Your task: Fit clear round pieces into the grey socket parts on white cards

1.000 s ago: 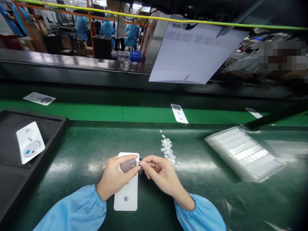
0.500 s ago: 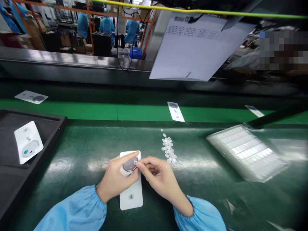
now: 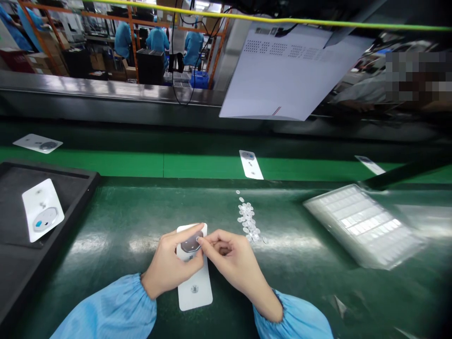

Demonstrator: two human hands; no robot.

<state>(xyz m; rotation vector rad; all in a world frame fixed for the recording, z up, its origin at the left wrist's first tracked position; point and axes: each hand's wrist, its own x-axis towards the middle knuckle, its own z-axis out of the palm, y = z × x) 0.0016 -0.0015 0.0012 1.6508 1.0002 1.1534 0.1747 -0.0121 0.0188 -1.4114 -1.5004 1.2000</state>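
Parting thumb and forefinger around the grey plate (image 3: 189,244), the left hand (image 3: 168,263) overlaps the white card (image 3: 195,300), lying twelve-to-six. The right hand (image 3: 236,263) pinches narrowly at the plate's three o'clock, contents unclear. Clear discs (image 3: 248,213) lie toward two o'clock.

a white rounded-corner panel (image 3: 195,292) lies flat on the green counter (image 3: 134,207), its long side leaning slightly from upright; a glossy grey oval plate (image 3: 190,243) sits at its far end, partly covered by the hands, and a small dark round mark (image 3: 194,289) shows nearer.
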